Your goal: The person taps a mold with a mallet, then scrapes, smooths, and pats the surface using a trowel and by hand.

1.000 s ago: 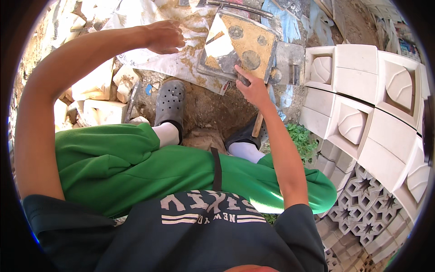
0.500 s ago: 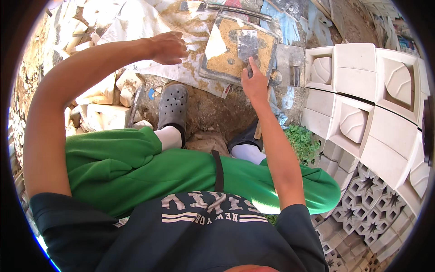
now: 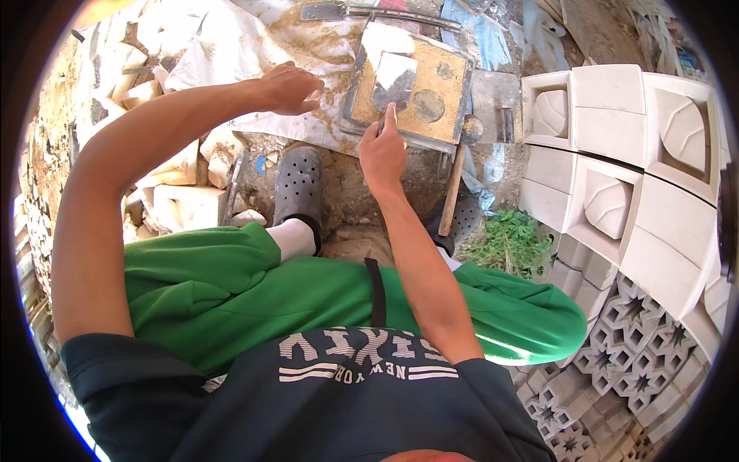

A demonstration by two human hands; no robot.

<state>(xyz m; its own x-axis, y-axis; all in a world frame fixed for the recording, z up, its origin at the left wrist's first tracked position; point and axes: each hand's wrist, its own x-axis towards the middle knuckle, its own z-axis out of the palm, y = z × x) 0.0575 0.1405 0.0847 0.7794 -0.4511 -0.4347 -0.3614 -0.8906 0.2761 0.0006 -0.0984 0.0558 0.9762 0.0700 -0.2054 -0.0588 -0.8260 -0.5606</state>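
Observation:
My right hand (image 3: 382,158) is closed round the handle of a trowel, its index finger stretched forward along it. The trowel's flat grey blade (image 3: 390,98) lies on sandy tan material inside a square dark-framed mould (image 3: 467,88). Bright glare covers part of the blade area, and a dark round patch (image 3: 428,106) shows in the tan surface. My left hand (image 3: 291,88) hovers left of the mould, above a whitish sheet (image 3: 231,50). Its fingers are curled in, and whatever they may hold is hidden.
Pale moulded blocks (image 3: 608,108) stand in rows on the right, with star-patterned blocks (image 3: 635,339) below them. Broken pale pieces (image 3: 188,204) lie to the left. A wooden handle (image 3: 453,192) leans by the mould near a green plant (image 3: 508,246). A dark bar (image 3: 400,17) lies behind.
My right hand has drawn the trowel left and slightly nearer across the tan surface, uncovering a round dark patch. My left hand has shifted slightly, still curled.

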